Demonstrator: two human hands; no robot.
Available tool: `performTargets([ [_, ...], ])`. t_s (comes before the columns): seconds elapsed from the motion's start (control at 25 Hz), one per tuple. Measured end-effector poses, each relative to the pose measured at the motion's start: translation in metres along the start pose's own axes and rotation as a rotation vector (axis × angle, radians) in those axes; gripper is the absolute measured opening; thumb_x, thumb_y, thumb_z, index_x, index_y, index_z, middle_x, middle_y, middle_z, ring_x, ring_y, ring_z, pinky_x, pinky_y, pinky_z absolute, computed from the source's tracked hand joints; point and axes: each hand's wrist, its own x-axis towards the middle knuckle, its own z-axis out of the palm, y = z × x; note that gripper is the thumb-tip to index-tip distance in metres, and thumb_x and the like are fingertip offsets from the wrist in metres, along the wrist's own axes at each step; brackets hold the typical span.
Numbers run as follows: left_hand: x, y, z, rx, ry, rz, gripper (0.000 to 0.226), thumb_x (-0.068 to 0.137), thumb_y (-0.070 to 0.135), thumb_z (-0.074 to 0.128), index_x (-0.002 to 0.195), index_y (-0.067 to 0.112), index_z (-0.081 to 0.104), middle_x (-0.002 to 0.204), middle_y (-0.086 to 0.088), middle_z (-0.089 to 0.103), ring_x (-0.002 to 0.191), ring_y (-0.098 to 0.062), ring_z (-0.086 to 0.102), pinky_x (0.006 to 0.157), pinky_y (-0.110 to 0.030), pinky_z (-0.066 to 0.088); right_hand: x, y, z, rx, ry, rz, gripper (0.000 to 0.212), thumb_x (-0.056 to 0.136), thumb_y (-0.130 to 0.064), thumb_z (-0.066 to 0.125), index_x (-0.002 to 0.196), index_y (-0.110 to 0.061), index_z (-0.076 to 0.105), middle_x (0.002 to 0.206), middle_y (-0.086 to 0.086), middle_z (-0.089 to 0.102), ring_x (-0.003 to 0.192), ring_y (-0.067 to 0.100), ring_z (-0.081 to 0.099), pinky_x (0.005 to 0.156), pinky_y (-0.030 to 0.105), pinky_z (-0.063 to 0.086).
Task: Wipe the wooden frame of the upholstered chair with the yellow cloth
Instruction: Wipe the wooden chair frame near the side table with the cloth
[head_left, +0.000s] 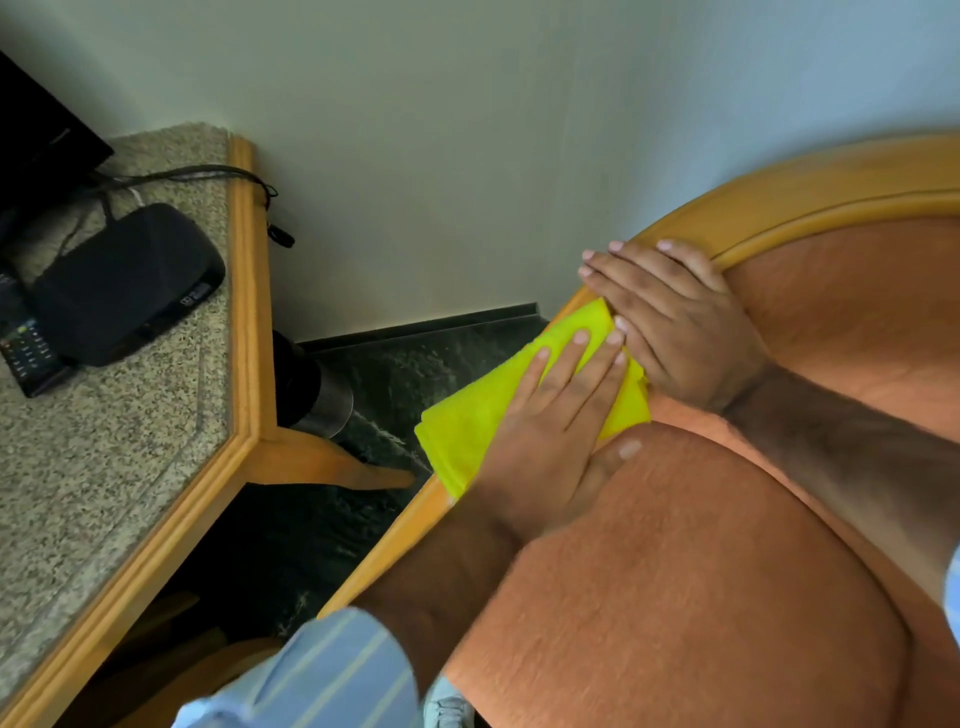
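The upholstered chair has orange fabric (701, 571) and a light wooden frame (779, 202) that curves along its back and runs down its left side. A folded yellow cloth (467, 426) lies over the frame's left rail. My left hand (550, 431) presses flat on the cloth, fingers spread, thumb against the upholstery. Just above it, my right hand (675, 322) rests palm-down on the frame, its fingers curled over the rail's outer edge beside the cloth's upper end.
To the left stands a granite-topped desk with a wooden edge (244, 312), carrying a black set-top box (124, 286), a remote (26, 353), cables and a dark screen. A dark metal bin (317, 395) stands on the dark floor between desk and chair. A pale wall is behind.
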Motion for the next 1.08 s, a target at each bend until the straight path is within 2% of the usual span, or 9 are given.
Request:
performTargets([
  [0.12, -0.002, -0.007, -0.001, -0.075, -0.024, 0.040, 0.068, 0.106, 0.046, 0.040, 0.160, 0.006, 0.031, 0.172, -0.007, 0.024, 0.162, -0.026, 0.009, 0.133, -0.046, 0.006, 0.001, 0.000, -0.002, 0.011, -0.008, -0.006, 0.052, 0.110, -0.026, 0.028, 0.159, -0.012, 0.039, 0.166, 0.005, 0.043, 0.153, 0.024, 0.042, 0.125, 0.047, 0.031],
  [0.32, -0.068, -0.023, 0.002, -0.080, -0.080, 0.093, 0.063, 0.109, 0.043, 0.037, 0.159, 0.005, 0.033, 0.171, -0.006, 0.026, 0.162, -0.024, 0.012, 0.133, -0.044, 0.007, 0.001, 0.000, -0.002, 0.006, 0.003, -0.003, 0.051, 0.111, -0.027, 0.032, 0.159, -0.011, 0.039, 0.166, 0.005, 0.043, 0.153, 0.024, 0.042, 0.125, 0.048, 0.033],
  [0.48, -0.035, -0.020, -0.004, -0.136, -0.048, 0.082, 0.061, 0.109, 0.041, 0.038, 0.158, 0.006, 0.037, 0.170, -0.005, 0.030, 0.162, -0.023, 0.014, 0.133, -0.044, 0.007, -0.001, -0.001, -0.002, -0.007, 0.001, 0.004, 0.052, 0.111, -0.027, 0.030, 0.160, -0.012, 0.038, 0.167, 0.004, 0.042, 0.154, 0.023, 0.041, 0.126, 0.048, 0.032],
  [0.64, 0.000, -0.015, -0.007, -0.226, 0.022, 0.032, 0.059, 0.106, 0.034, 0.046, 0.157, 0.005, 0.039, 0.169, -0.008, 0.034, 0.161, -0.025, 0.017, 0.132, -0.046, 0.011, 0.001, -0.001, -0.004, 0.001, -0.003, -0.009, 0.051, 0.111, -0.026, 0.029, 0.159, -0.012, 0.039, 0.166, 0.004, 0.043, 0.153, 0.024, 0.042, 0.126, 0.047, 0.032],
  [0.92, -0.082, -0.005, 0.004, -0.307, 0.024, -0.140, 0.063, 0.107, 0.037, 0.048, 0.159, 0.007, 0.033, 0.171, -0.003, 0.025, 0.162, -0.021, 0.010, 0.133, -0.045, 0.010, -0.001, 0.001, -0.002, 0.008, 0.008, -0.009, 0.051, 0.111, -0.027, 0.033, 0.159, -0.011, 0.039, 0.166, 0.005, 0.044, 0.153, 0.024, 0.042, 0.125, 0.048, 0.033],
  [1.08, -0.045, 0.002, 0.001, -0.324, 0.084, -0.163, 0.063, 0.105, 0.039, 0.049, 0.159, 0.007, 0.036, 0.171, -0.005, 0.028, 0.162, -0.023, 0.013, 0.132, -0.048, 0.013, -0.001, -0.001, -0.001, 0.010, 0.012, -0.006, 0.051, 0.111, -0.026, 0.033, 0.159, -0.011, 0.039, 0.166, 0.005, 0.043, 0.154, 0.023, 0.041, 0.125, 0.048, 0.033],
])
